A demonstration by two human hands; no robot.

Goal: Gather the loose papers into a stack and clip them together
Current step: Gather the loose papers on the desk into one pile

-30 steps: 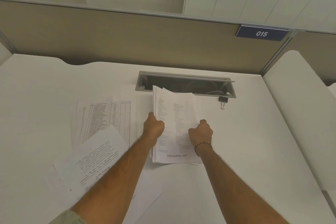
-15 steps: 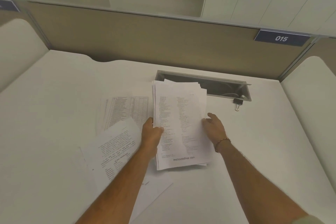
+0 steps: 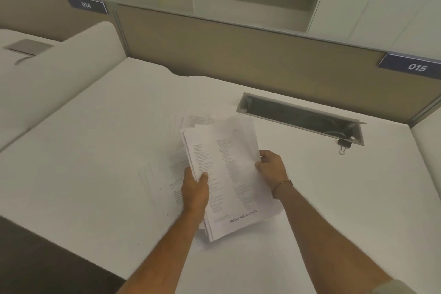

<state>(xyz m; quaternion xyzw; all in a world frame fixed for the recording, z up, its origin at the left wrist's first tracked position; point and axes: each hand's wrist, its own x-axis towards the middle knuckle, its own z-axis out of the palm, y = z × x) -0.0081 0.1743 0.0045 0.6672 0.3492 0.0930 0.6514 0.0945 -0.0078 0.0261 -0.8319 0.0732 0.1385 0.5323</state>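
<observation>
Stack (image 3: 226,174) now tilted between hands.

Top sheet of the paper stack (image 3: 229,174) reads "mebooksfree.com"; blue partition tags (image 3: 416,67) say "015" and, further left, "014" (image 3: 86,5).

Two hands, left (image 3: 194,192) and right (image 3: 272,169), one stack of papers (image 3: 229,174), one binder clip (image 3: 344,145), two number plates: 014 (image 3: 86,5), 015 (image 3: 416,67).

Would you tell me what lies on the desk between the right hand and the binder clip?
Nothing: in the head view, only bare desk separates the right hand from the binder clip.
</observation>
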